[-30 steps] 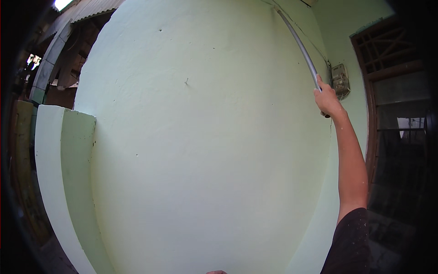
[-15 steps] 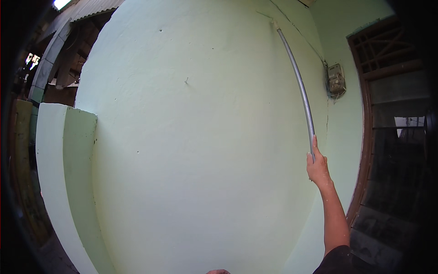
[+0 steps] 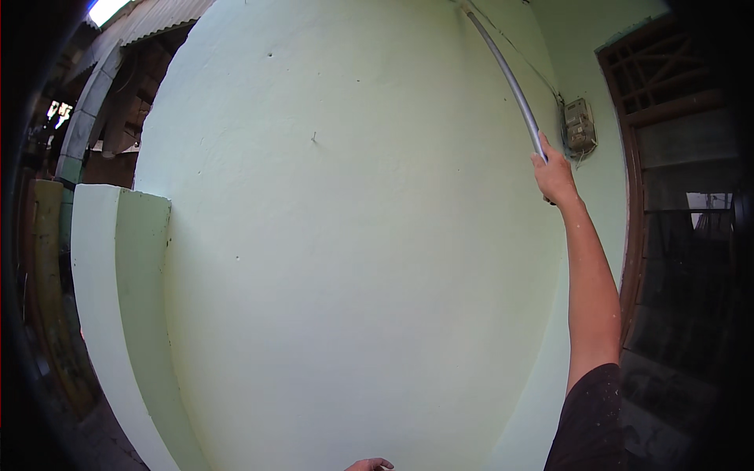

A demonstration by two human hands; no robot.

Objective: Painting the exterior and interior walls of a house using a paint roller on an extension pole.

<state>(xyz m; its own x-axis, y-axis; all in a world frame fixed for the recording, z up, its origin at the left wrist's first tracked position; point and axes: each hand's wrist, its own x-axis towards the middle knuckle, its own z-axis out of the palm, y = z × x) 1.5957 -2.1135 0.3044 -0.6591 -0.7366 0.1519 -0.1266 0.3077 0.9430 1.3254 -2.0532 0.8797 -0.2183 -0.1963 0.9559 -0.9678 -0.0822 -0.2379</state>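
Note:
My right hand (image 3: 557, 174) is raised with its fingers wrapped round a grey pole (image 3: 506, 74), the index finger lying along it. The pole leans up and to the left across the pale green wall (image 3: 353, 235). Its pale tip (image 3: 465, 6) reaches the wall's top, near a thin cable; what is fitted there is partly cut off by the picture's upper edge. At the bottom edge only a sliver of my left hand (image 3: 369, 465) shows, with bent fingers; most of it is out of the picture. Pale specks dot my right forearm and dark sleeve.
An electric meter box (image 3: 580, 127) with loose wires hangs on the side wall, right of my hand. Farther right stands a brown-framed window (image 3: 628, 196). A nail (image 3: 314, 138) sticks out of the wall. A low green wall (image 3: 96, 275) projects at the left.
My right hand has pushed upward with the pole, whose tip has moved up and slightly left. More of my right arm and a little more of my left hand show.

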